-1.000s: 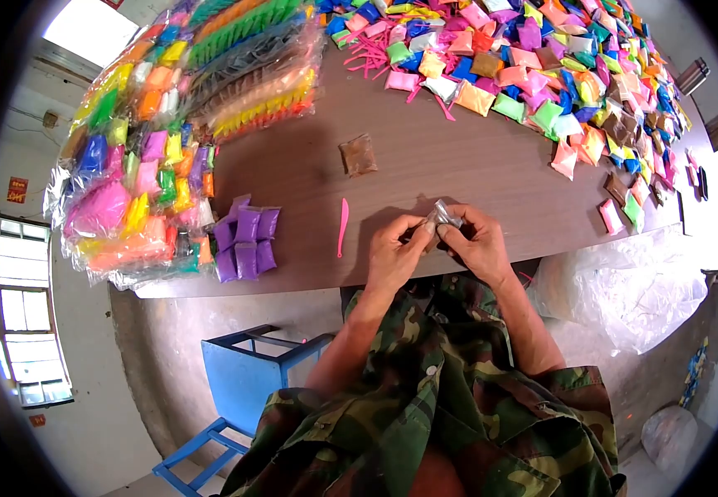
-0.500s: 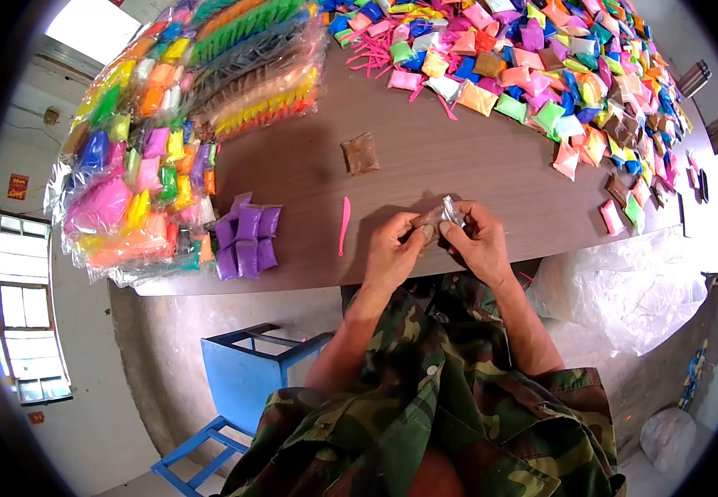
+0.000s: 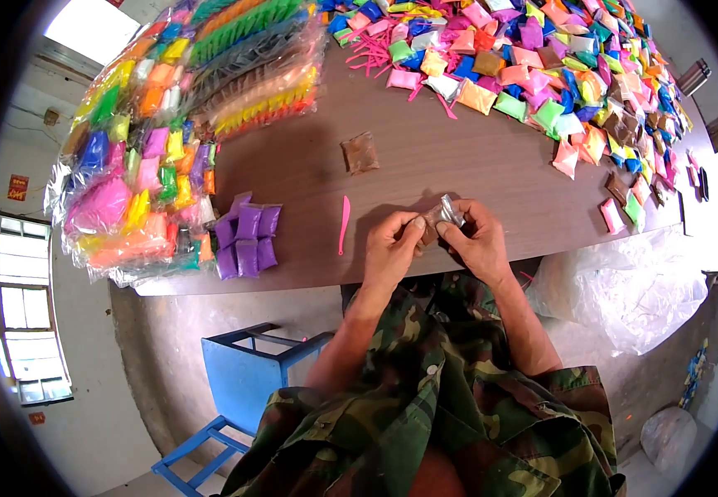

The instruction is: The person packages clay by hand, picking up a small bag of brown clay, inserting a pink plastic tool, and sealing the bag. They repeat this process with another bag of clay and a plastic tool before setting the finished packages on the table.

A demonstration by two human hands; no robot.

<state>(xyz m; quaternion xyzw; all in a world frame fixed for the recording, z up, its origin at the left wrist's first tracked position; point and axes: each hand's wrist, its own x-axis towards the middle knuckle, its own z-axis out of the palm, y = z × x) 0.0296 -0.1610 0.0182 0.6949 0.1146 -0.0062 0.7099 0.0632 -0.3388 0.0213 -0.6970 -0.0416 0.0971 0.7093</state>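
Between my two hands, just above the table's near edge, is a small brown packet (image 3: pixel 431 227) with a shiny clear wrapper end. My left hand (image 3: pixel 392 248) pinches its left side between thumb and fingers. On the other side my right hand (image 3: pixel 476 240) grips the crinkled wrapper. A pink plastic knife-shaped tool (image 3: pixel 344 225) lies to the left of my hands. Farther up the table rests another brown packet (image 3: pixel 360 154), lying flat. Several purple packets (image 3: pixel 248 235) sit grouped at the left near the edge.
Clear bags of coloured packets (image 3: pixel 143 182) are stacked along the left of the table (image 3: pixel 292 182). A large heap of loose coloured packets (image 3: pixel 533 74) covers the far right. A blue stool (image 3: pixel 243 373) stands below left, and a clear plastic bag (image 3: pixel 624 290) hangs at the right edge.
My left thumb and fingers have shifted slightly on the brown packet, and more of its brown part shows between my hands. Everything else on the table stays in place.
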